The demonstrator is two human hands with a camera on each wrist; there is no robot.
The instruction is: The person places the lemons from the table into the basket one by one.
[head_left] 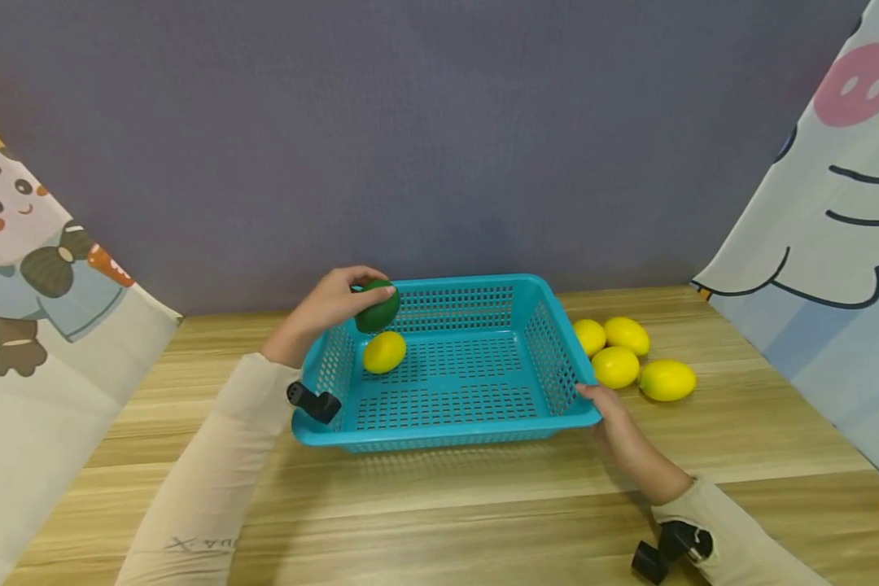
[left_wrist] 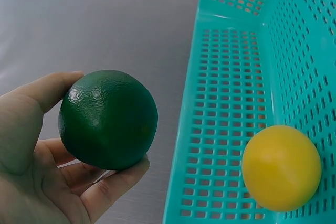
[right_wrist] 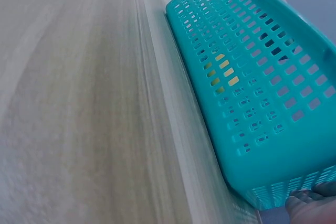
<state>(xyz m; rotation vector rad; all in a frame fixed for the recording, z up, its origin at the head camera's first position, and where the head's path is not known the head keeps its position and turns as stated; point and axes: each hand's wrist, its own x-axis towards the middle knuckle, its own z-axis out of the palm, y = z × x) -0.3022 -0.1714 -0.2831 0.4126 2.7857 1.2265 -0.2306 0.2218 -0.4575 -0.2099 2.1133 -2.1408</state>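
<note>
Green fruit [head_left: 379,316] is pinched in my left grip [head_left: 328,304], beside the basket [head_left: 447,431] my right grip [head_left: 615,421] holds; I judge this a carrying step, next needing gentle release.

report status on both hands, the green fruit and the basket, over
Left hand holds green fruit at back left corner of basket. Right hand holds basket's near right corner. One lemon inside, near green fruit; nothing seen blocking.

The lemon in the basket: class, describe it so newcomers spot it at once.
Find the blue basket on the table. In the head view, the lemon lies near its left end. Four other lemons sit outside, to the right; this one alone is inside.
</note>
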